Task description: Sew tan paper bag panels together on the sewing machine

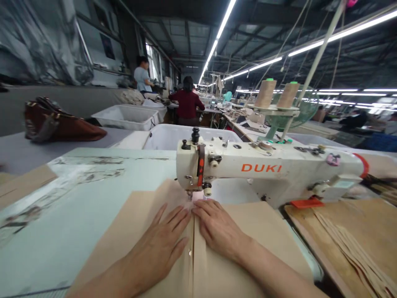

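Tan fabric (pixel 124 231) lies across the pale green table, its upper edge under the needle area of a white sewing machine (pixel 229 165). A seam line runs down its middle, with a small shiny spot on it. My left hand (pixel 166 240) rests flat on the fabric left of the seam, fingers spread. On the seam's right side, just below the presser foot (pixel 190 193), my right hand (pixel 217 225) presses down with its fingers bent and close together. Whether its fingertips pinch the fabric is hidden.
A brown bag (pixel 58 122) sits at the left. White bins (pixel 127 117) stand behind the table. Two thread cones (pixel 266 94) rise behind the machine. Tan strips (pixel 350 248) lie on a wooden board at right. Two people (pixel 187 101) (pixel 142 75) are further back.
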{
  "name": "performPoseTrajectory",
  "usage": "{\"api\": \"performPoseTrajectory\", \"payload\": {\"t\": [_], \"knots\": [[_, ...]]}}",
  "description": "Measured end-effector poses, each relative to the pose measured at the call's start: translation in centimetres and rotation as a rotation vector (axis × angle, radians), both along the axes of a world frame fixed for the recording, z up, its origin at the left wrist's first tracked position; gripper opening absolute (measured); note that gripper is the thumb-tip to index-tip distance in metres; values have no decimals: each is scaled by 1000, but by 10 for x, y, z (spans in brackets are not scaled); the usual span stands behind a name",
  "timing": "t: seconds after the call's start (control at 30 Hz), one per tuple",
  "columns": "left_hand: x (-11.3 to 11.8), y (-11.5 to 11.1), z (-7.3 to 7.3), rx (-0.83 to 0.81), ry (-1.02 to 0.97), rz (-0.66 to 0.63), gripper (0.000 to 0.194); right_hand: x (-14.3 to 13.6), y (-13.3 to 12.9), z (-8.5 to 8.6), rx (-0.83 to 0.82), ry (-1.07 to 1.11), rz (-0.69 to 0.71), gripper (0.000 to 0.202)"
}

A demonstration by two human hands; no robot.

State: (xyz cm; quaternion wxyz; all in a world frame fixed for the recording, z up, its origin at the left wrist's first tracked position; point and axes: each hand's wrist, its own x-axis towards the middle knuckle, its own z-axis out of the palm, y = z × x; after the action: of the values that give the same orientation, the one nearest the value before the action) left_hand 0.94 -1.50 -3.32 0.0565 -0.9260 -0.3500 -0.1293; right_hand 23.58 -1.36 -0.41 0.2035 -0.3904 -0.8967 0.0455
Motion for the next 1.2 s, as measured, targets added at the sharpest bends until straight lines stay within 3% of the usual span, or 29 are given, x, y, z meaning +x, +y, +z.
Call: {"api": "performPoseTrajectory", "payload": {"t": [0.1,0.3,0.6,0.93,1.2], "knots": [[-1,-3,1,-54,-34,-4,49,-1,3,-9,-19,-5,26,41],[-2,-2,-1,-84,-75,36,51,-3,3,-8,-35,24,0,40],[-3,-2,-5,-2,-43,15,52,2,1,-9,-77,18,18,48],[-2,23,-13,85,-54,10,57,3,31,-12,-96,27,36,41],[-1,25,-16,60,-47,17,60,4,36,-12,-113,95,50,45]]}}
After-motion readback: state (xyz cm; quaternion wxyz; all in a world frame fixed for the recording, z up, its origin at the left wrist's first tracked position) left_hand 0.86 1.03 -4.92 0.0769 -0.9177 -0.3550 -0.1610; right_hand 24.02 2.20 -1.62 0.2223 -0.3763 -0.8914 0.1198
